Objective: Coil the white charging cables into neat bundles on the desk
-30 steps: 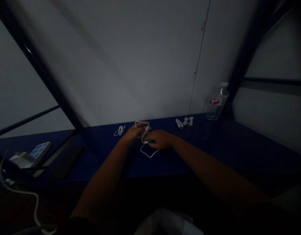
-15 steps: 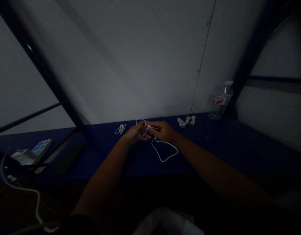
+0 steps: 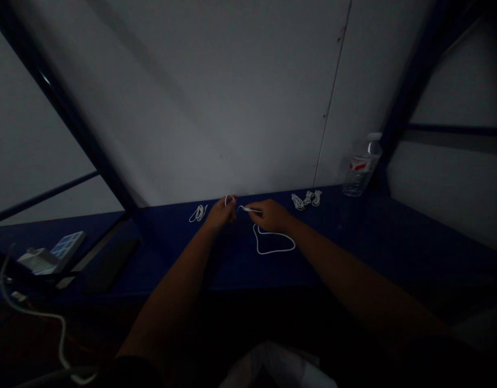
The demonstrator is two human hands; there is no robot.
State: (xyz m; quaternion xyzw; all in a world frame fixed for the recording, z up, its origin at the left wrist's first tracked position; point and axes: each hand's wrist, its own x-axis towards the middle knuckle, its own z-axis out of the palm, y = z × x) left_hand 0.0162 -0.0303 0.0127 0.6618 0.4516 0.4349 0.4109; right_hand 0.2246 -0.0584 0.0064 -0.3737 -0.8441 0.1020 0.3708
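Observation:
A white cable (image 3: 276,252) runs between my two hands above the blue shelf, and a wide loop of it hangs below my right hand. My left hand (image 3: 222,213) is closed on a small loop of the cable at its fingertips. Close by on the right, my right hand (image 3: 270,214) pinches the cable near a small white end piece. A coiled white cable (image 3: 199,213) lies left of my left hand. Several small white cable bundles (image 3: 298,202) rest behind and right of my right hand.
A clear bottle with a red and white label (image 3: 358,167) stands at the back right. On the left are a white adapter (image 3: 38,261), a blue-and-white box (image 3: 68,245) and a dark flat object (image 3: 111,265). Blue frame bars flank the grey wall.
My hands have moved slightly apart, my left hand going left and its fingers drawing together. The hanging loop has changed shape and sits a little higher.

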